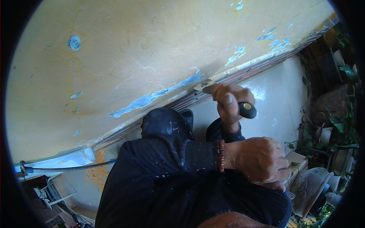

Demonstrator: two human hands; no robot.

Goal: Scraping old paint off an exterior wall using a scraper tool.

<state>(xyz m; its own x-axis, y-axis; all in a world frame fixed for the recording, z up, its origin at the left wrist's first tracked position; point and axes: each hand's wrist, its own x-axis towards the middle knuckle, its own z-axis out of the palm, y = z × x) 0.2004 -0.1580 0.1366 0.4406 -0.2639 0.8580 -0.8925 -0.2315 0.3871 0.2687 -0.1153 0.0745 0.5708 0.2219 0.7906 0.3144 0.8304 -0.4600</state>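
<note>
My right hand point(232, 99) is wrapped round the dark handle of a putty knife point(248, 111), whose butt has a yellow spot. Its blade reaches the bottom edge of a yellowish painted wall point(125, 49), just above a ridged brown strip point(190, 99). A long bare bluish patch point(152, 99) of missing paint lies left of the blade. My left hand point(262, 161), with a beaded bracelet point(221, 155) at the wrist, is curled in a fist in front of my body. Its palm side is hidden. Pale flecks dot my dark sleeve.
Smaller peeled patches point(274, 41) mark the wall. A pale shiny floor point(277, 91) spreads beyond the strip. Plants point(342, 117) and a grey pot-like container point(310, 190) crowd the right side. At left, a dark hose point(72, 168) runs near tan debris point(97, 171) on the floor.
</note>
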